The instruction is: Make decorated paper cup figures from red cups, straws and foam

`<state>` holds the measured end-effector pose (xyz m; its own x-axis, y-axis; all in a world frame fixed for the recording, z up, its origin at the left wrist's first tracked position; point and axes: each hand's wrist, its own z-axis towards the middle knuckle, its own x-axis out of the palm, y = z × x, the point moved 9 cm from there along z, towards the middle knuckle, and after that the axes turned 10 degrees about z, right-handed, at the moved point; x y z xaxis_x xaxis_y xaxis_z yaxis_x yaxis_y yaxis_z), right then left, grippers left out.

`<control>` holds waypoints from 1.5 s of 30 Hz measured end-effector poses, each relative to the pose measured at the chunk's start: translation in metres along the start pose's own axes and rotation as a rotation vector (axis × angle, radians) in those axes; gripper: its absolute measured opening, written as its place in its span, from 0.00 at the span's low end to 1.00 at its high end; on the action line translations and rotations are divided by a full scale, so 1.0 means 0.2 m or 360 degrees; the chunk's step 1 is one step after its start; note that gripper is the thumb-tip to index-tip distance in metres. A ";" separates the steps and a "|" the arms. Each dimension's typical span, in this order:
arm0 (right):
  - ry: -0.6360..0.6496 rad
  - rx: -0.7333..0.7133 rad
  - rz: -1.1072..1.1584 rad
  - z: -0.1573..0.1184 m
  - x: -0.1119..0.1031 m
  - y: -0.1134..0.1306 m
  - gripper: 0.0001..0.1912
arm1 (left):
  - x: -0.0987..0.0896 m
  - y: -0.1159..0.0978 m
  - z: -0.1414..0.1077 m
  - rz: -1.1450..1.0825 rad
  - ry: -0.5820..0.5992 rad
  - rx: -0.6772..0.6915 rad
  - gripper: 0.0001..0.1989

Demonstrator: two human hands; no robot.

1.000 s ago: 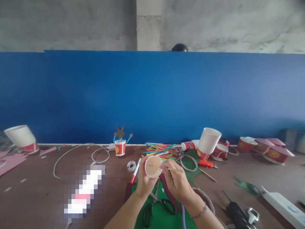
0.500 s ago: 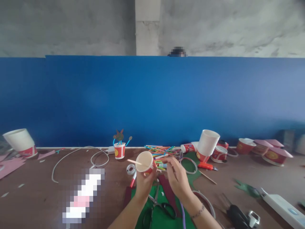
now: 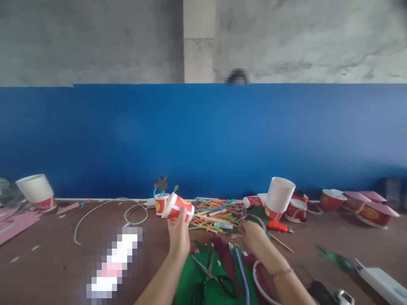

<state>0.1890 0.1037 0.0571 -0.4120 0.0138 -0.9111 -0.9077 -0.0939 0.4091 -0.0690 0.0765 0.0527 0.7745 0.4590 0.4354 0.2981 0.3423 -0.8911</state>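
My left hand (image 3: 179, 235) is wrapped around a red and white paper cup (image 3: 180, 208). The cup is tilted; its inside is turned out of sight. My right hand (image 3: 252, 234) is low at the right end of a pile of colourful straws (image 3: 216, 212). Its fingers are curled together, and what they hold, if anything, is hidden. A glue tube (image 3: 223, 225) lies just left of them. Below and between my hands, black-handled scissors (image 3: 210, 274) rest spread on green felt (image 3: 187, 279), with a dark red strip (image 3: 225, 258) and a purple pipe cleaner (image 3: 243, 275) beside them.
A small cup with a brown figure (image 3: 161, 203) stands behind the held cup. At right are stacked white cups (image 3: 280, 197), an orange cutter (image 3: 277, 227), a wooden stick (image 3: 281, 242) and a white glue gun (image 3: 384, 281). A blue partition (image 3: 203, 140) closes the back.
My left hand has moved left and tipped the cup over; the pale stick in it no longer shows. My right hand has moved right and down, and its fingers have curled. The view has shifted slightly.
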 end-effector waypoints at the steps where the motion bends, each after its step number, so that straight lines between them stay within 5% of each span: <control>1: -0.0052 0.0031 -0.0015 0.01 -0.05 -0.06 0.12 | -0.01 0.00 0.02 -0.0042 0.0004 -0.0001 0.24; 4: -0.0313 0.0103 0.0285 0.01 -0.20 -0.15 0.14 | 0.00 0.00 0.04 0.0165 0.0085 0.0099 0.28; 7: -0.0303 -0.0057 0.0921 -0.04 -0.26 -0.05 0.14 | 0.03 -0.01 -0.01 0.0596 0.0155 0.0366 0.33; 10: 0.0117 -0.0182 0.1310 -0.15 -0.21 0.14 0.14 | 0.06 0.00 -0.06 0.0876 0.0208 0.0604 0.29; 13: 0.0676 -0.0188 0.1213 -0.32 -0.13 0.28 0.13 | 0.05 0.01 -0.08 0.1027 0.0219 0.0714 0.27; 16: 0.0801 -0.0248 0.0979 -0.42 -0.15 0.33 0.12 | 0.05 0.03 -0.07 0.1043 0.0292 0.0691 0.26; 21: 0.0588 -0.0523 0.0503 -0.43 -0.25 0.40 0.17 | 0.08 0.05 -0.08 0.0928 0.0445 0.0639 0.24; 25: 0.0508 -0.0499 0.0338 -0.42 -0.26 0.40 0.19 | 0.11 0.06 -0.11 0.0870 0.0570 0.0613 0.25; 36: 0.0544 -0.0580 0.0297 -0.42 -0.24 0.41 0.18 | 0.17 0.08 -0.19 0.0891 0.0840 0.0627 0.21; 41: 0.0350 -0.0633 0.0361 -0.40 -0.18 0.47 0.17 | 0.24 0.06 -0.29 0.0869 0.1027 0.0645 0.22; 45: 0.0134 -0.0384 0.0790 -0.30 -0.18 0.36 0.16 | 0.29 0.07 -0.34 0.0638 0.1209 0.0360 0.24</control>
<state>0.1430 0.0368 0.1163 -0.7686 -0.1686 -0.6171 -0.5583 -0.2941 0.7757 0.0170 0.0523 0.0574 0.9821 -0.0613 -0.1783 -0.1302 0.4633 -0.8766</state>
